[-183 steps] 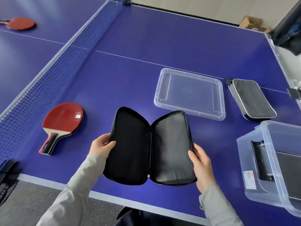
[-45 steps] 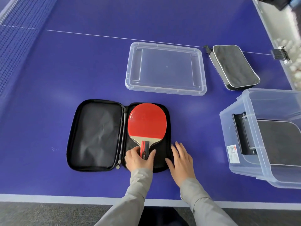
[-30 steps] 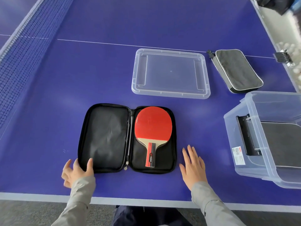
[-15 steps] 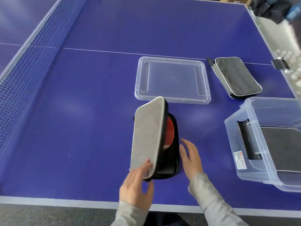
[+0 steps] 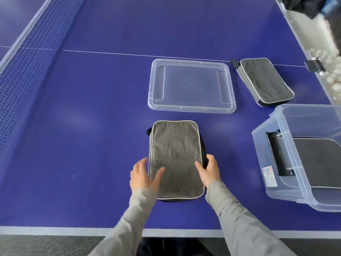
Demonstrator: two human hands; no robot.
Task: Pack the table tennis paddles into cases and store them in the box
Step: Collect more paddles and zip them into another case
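Note:
A grey paddle case (image 5: 175,154) with white piping lies folded shut on the blue table near its front edge; the red paddle inside is hidden. My left hand (image 5: 144,175) rests with spread fingers on the case's lower left corner. My right hand (image 5: 209,169) holds the case's right edge, thumb on top. A second closed grey case (image 5: 265,81) lies at the back right. The clear plastic box (image 5: 276,163) stands at the right with a case (image 5: 317,159) lying in it.
The box's clear lid (image 5: 191,85) lies upside down behind the case. The net (image 5: 27,52) runs along the left. A trough of white balls (image 5: 332,78) borders the table's right edge. The front edge (image 5: 73,231) is just below my arms.
The paddle was laid in the open case, then my left hand folded the left half over it. The case now lies closed and flat, with both hands on it.

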